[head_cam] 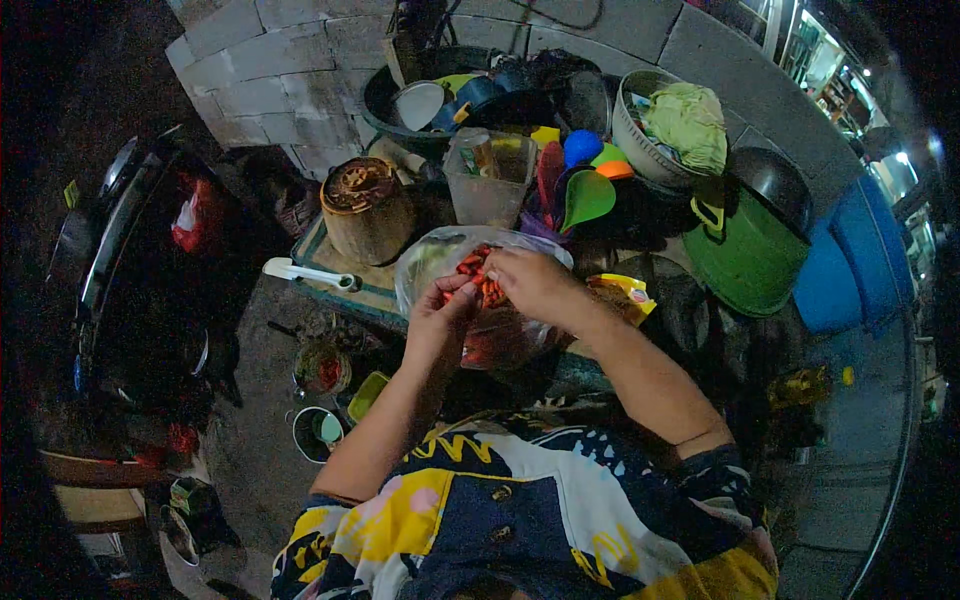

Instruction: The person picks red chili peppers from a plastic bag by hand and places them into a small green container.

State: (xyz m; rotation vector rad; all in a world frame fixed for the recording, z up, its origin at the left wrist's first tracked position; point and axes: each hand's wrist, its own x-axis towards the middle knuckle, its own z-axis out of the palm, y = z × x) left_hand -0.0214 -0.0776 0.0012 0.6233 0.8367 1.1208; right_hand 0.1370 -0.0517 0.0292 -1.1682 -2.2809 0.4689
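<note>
Both my hands are over a clear plastic bag [420, 270] that holds red chili peppers [474, 260]. My left hand [444, 306] has its thumb and fingertips pinched together at the left of the chilies, with a small piece of red at the fingertips. My right hand [529, 281] reaches in from the right, its fingers curled down onto the peppers; what lies under them is partly hidden. More red shows through the lower part of the bag, below the hands. A white plastic peeler or similar handled tool [311, 274] lies on the board's edge to the left.
Beyond the bag stand a clear plastic container [491, 176], a stained upturned pot [369, 217] and a green ladle [589, 196]. A colander [637, 142] with cabbage [686, 124], a green basin [750, 255] and blue tubs [829, 277] are at right. A metal mug [300, 435] sits lower left.
</note>
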